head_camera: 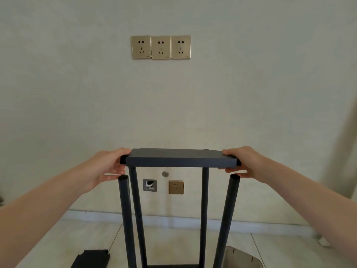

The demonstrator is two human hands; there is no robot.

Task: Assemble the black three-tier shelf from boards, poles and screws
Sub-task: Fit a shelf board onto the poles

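Observation:
A black shelf board [180,158] is held level at the top of several upright black poles. My left hand [108,167] grips its left end and my right hand [246,164] grips its right end, thumbs on top, fingers below. The two far poles [204,209] reach up to the board's underside. The near left pole [125,219] and near right pole [228,215] end just below the board, their tops open and apart from it. A lower black board [173,266] shows at the bottom edge between the poles.
A black board piece [90,259] lies on the tiled floor at lower left. A beige bin rim [245,257] is at lower right. The wall behind carries three gold sockets [161,47], one lower socket [176,187] and an open wall box [149,185].

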